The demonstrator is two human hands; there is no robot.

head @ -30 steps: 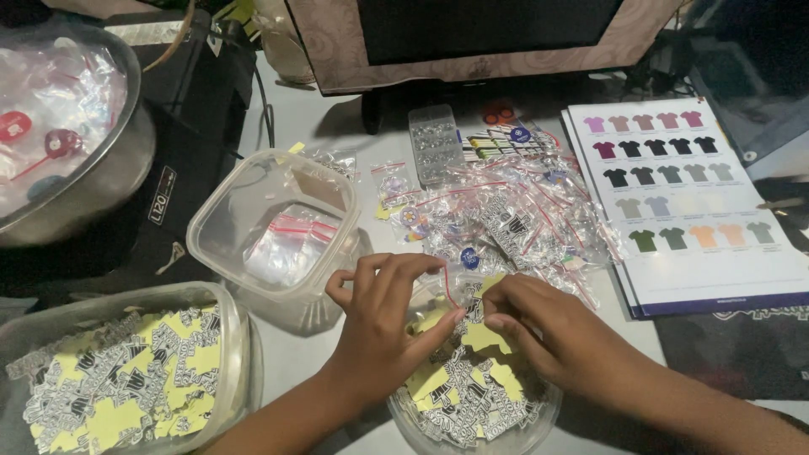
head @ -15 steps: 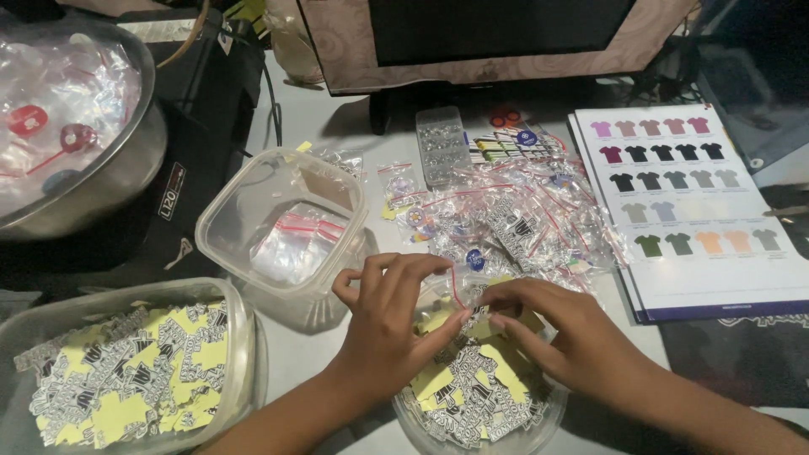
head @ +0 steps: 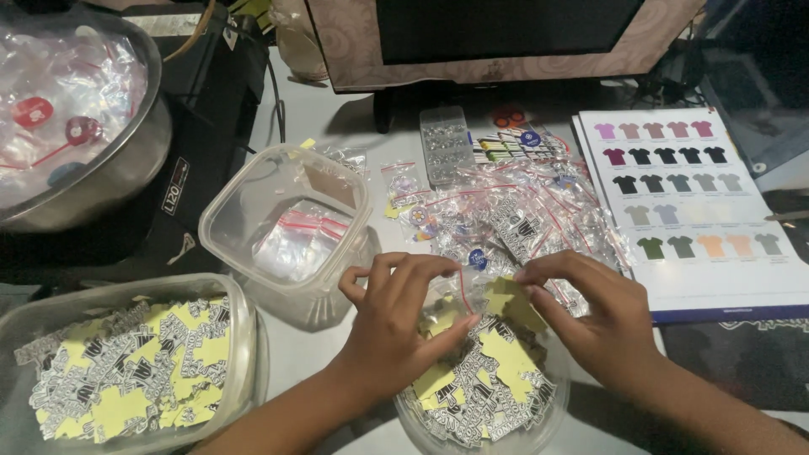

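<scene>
Yellow-backed stickers fill the round tub point(head: 539, 421) where left hand point(head: 396, 324) and right hand point(head: 594, 316) pinch a small clear bag point(head: 476, 282)

Pale desk point(head: 337, 114), dim light, dark monitor point(head: 506, 34) (wood-toned frame) at back

Both hands' fingers point(head: 438, 270) hide what they pinch; sticker bowl point(head: 539, 425) cut off.

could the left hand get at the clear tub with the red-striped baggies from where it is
Probably yes: the left hand hovers over the round bowl of stickers, and the clear tub sits open-topped just beside it, with nothing between them.
</scene>
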